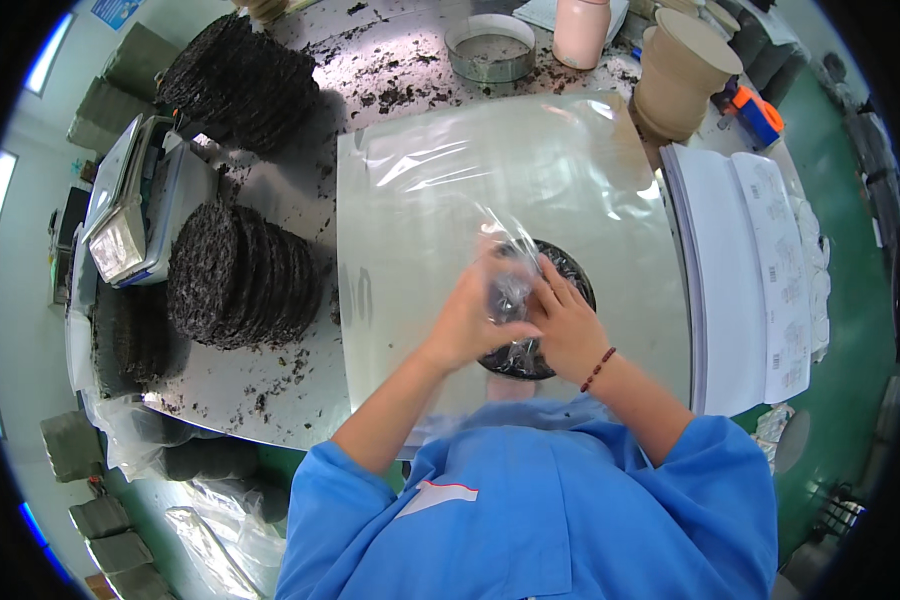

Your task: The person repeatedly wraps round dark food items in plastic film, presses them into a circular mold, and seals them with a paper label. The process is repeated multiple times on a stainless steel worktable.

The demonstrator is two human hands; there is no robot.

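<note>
A dark round disc [576,279] wrapped in clear plastic film lies on a pale board near my body. Over its left part is my left hand [476,311], blurred, with fingers curved round bunched clear film [511,296]; whether it grips the film is unclear. My right hand [570,322] rests on the disc's right part, its fingers on the film and a beaded bracelet at the wrist. More clear film [450,169] with bright glints seems to spread over the pale board [375,300]. Both hands cover much of the disc's middle.
Stacks of dark, rough discs [240,277] [236,82] stand at left, beside a plastic box [184,195]. Dark crumbs lie about. Farther back are a metal ring [491,52], a pink bottle [581,34], tan discs [682,75] and a tape dispenser [756,116]. Label sheets [772,277] lie at right.
</note>
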